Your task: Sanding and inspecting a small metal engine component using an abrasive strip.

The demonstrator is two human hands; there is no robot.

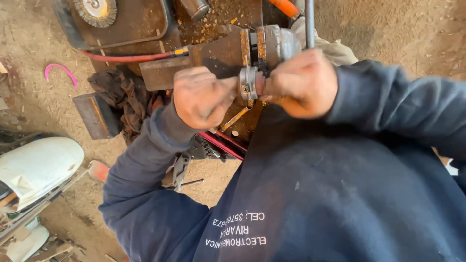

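My left hand (203, 96) and my right hand (303, 83) meet in front of a rusty bench vise (228, 53). Between them sits a small round metal clamp-like part (249, 83), grey and ring-shaped. My left fingers pinch its left side. My right fist is closed around something on the part's right side, mostly hidden in the palm. The vise's steel handle bar (309, 22) stands upright just above my right hand. Dark blue sleeves cover both arms.
A wire brush wheel (97, 10) lies on a dark tray at the top left. A dark rag (124, 97), a red hose (126, 57) and an orange tool handle (286, 7) surround the vise. White plastic containers (36, 167) stand on the dirt floor at the left.
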